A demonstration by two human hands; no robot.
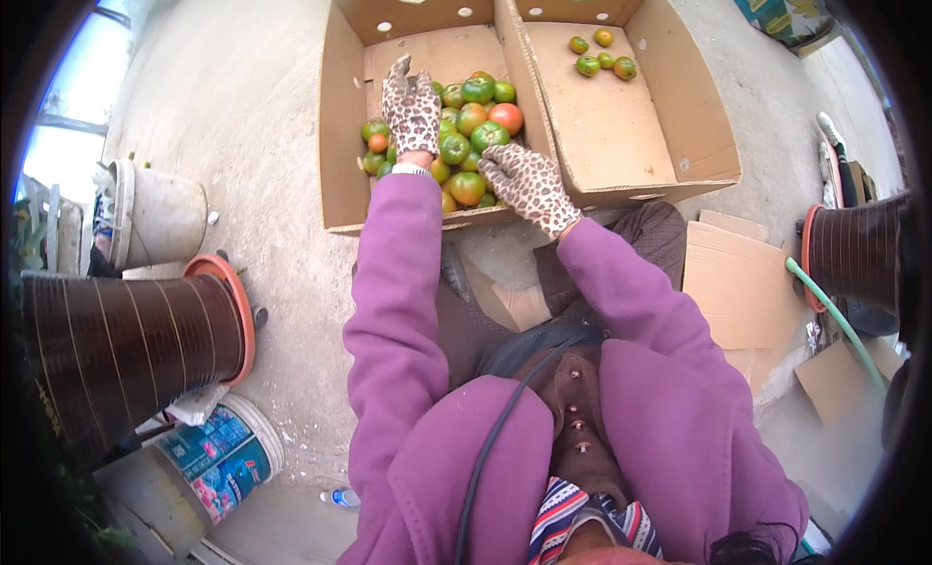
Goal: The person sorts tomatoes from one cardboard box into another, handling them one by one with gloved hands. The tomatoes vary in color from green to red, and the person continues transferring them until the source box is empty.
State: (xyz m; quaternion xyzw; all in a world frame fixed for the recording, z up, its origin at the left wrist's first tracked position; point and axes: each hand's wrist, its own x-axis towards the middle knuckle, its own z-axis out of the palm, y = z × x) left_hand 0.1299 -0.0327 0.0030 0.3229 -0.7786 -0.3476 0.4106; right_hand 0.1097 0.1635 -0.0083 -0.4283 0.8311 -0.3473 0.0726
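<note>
Before me stands a divided cardboard box. Its left compartment holds a heap of tomatoes, mostly green, some turning orange-red. My left hand, in a leopard-print glove, is over the left side of the heap, fingers extended and apart, with nothing visible in them. At the heap's right edge, beside the cardboard divider, my right hand wears a matching glove. Its curled fingertips meet a green tomato; whether they grip anything is hidden. Several smaller tomatoes lie in the far part of the right compartment.
To my left are a white bucket, a large brown pot with an orange rim and a printed bucket. On the right lie flat cardboard pieces, a green hose and another brown pot. A printed carton stands far right.
</note>
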